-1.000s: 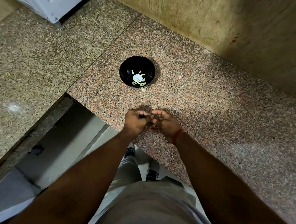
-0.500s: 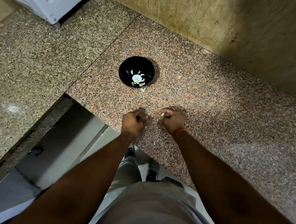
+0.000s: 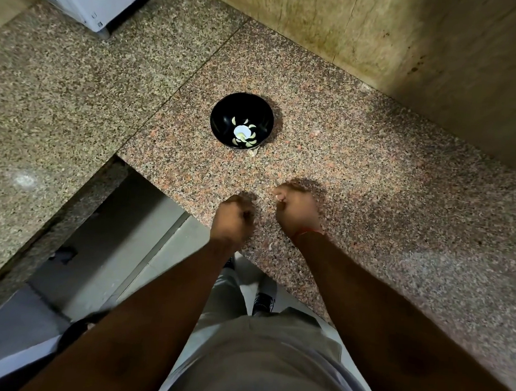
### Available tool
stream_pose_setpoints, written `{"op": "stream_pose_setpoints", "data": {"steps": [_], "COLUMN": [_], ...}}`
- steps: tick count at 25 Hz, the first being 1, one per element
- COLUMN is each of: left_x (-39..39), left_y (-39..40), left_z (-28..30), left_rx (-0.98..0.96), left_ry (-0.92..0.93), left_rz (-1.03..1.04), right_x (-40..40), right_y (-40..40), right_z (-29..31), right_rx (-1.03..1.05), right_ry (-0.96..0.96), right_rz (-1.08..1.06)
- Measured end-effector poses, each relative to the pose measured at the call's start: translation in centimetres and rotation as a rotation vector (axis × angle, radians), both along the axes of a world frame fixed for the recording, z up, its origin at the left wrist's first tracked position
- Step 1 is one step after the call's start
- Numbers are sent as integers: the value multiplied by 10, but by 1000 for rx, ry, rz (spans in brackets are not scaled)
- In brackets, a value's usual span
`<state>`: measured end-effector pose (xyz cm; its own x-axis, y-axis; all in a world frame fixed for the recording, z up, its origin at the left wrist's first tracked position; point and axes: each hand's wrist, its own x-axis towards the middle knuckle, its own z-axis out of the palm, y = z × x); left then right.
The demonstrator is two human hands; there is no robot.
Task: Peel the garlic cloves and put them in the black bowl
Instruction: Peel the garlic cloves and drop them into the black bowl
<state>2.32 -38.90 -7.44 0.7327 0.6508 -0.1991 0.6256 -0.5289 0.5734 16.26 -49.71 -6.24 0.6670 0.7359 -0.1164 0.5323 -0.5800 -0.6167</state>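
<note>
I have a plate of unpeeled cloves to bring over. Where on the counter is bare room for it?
Right of the black bowl, toward the wall, the counter is bare. Also left of the bowl. Crowded: between bowl and both hands, with peel scraps.

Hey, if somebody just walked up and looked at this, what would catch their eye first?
Probably the black bowl, alone on the speckled granite counter, with pale peeled garlic cloves ringed inside it. Next, the two curled hands near the counter's front edge: the left hand and the right hand, apart from each other, the right pinching something small and pale.
</note>
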Motion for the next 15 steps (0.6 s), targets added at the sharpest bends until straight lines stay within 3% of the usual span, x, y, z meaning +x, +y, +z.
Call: {"op": "stream_pose_setpoints", "data": {"steps": [7, 11, 15], "left_x": [-21, -30, -34], "left_y": [-9, -18, -17], "left_z": [-1, -2, -3], "left_rx": [68, 61, 38], "left_ry": [-73, -85, -85], "left_rz": [22, 28, 143], "right_x": [5, 0, -12], "right_y": [32, 18, -17], "right_z": [1, 4, -2], "right_rx": [-213, -240, -235], "right_ry": [-102, -151, -32], "right_rz": [601, 704, 708]}}
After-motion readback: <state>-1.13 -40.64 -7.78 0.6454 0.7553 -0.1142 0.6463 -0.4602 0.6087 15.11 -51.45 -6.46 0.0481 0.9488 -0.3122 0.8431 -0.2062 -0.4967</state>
